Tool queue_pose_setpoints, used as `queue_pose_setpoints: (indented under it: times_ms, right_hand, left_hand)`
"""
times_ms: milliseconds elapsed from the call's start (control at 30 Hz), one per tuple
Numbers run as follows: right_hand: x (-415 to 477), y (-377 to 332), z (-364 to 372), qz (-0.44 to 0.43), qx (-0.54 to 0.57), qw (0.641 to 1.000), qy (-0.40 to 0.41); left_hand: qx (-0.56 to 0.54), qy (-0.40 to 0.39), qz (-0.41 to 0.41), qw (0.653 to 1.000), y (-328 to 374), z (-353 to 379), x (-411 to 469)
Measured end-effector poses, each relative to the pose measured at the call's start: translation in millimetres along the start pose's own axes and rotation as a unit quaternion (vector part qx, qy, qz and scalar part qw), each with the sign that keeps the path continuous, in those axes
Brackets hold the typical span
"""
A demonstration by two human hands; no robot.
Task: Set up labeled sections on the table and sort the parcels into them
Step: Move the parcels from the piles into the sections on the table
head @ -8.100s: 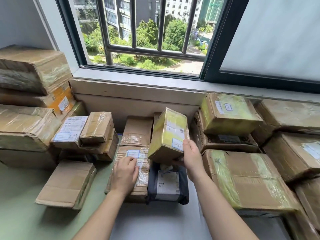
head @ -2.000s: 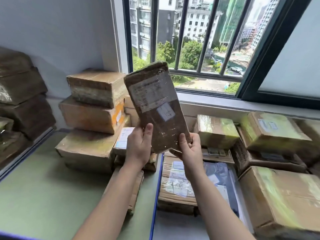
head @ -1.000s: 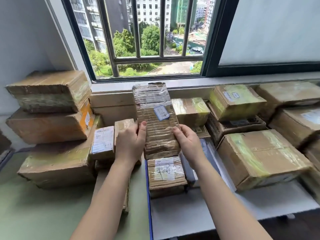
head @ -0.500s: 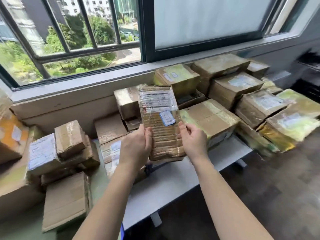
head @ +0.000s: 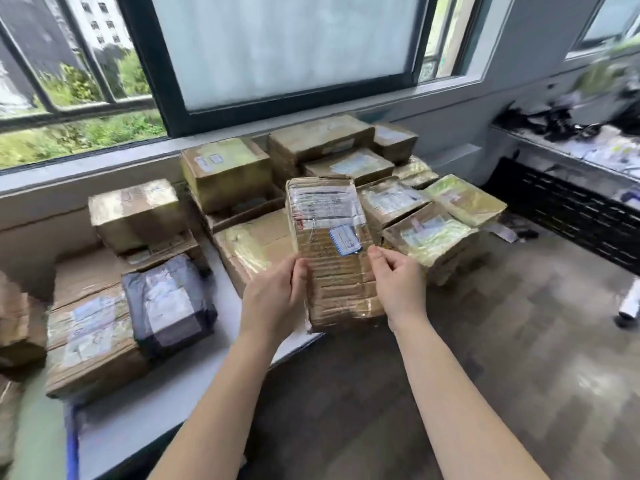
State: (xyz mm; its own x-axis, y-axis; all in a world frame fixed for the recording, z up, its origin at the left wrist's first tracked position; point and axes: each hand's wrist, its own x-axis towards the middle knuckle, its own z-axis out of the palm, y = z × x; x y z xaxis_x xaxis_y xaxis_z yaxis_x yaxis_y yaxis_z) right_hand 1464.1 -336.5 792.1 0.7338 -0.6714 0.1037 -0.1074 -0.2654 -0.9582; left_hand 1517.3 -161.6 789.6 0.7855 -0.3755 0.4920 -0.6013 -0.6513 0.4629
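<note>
Parcel point(head: 329, 237), flat and taped in cardboard, is held upright over the near edge of the white table point(head: 221, 344), in front of the boxes stacked on that table. Its long axis runs up and away from the person, label facing them. The left hand point(head: 273, 296) pinches its left edge and the right hand point(head: 398, 285) its right edge. Both are equally near, so either could likely set it down.

Both bare forearms extend forward and converge. The left hand point(head: 273, 299) and right hand point(head: 401, 282) face each other, thumbs toward the viewer and fingers curled behind. Each pinches one long side of the upright parcel point(head: 332, 251) held between them.
</note>
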Motion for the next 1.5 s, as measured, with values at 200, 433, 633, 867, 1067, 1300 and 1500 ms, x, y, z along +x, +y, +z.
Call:
queue_pose_setpoints:
  times_ms: [200, 433, 633, 867, 1067, 1300, 1500]
  right_hand:
    - [56.2, 12.3, -84.5, -0.013, 0.021, 0.999, 0.029]
    - [133.6, 13.9, -137.1, -0.032, 0.041, 0.998, 0.035]
    - [220.1, 16.2, -170.1, -0.048, -0.003, 0.997, 0.060]
    - [313.1, 27.4, -184.1, -0.059, -0.062, 0.994, 0.073]
    - [374.9, 54.6, -180.6, -0.038, -0.075, 0.995, 0.045]
    - [456.5, 87.6, -179.9, -0.027, -0.095, 0.994, -0.043]
    - [510.9, 111.1, -175.6, -0.016, -0.104, 0.985, -0.140]
  left_hand:
    - [0.015, 0.000, -0.014, 1.000, 65.3, 43.2, 27.4]
    - [0.018, -0.031, -0.009, 0.999, 101.1, 107.1, 83.1]
    - [0.068, -0.055, 0.013, 0.996, 104.1, 180.5, 140.3]
    - [0.103, -0.074, -0.001, 0.992, 108.9, 235.0, 205.2]
    - [0.111, -0.070, -0.026, 0.991, 107.0, 264.2, 242.5]
    - [0.170, -0.056, -0.078, 0.981, 112.9, 295.0, 280.1]
    - [0.210, -0.039, -0.164, 0.963, 134.4, 318.5, 288.3]
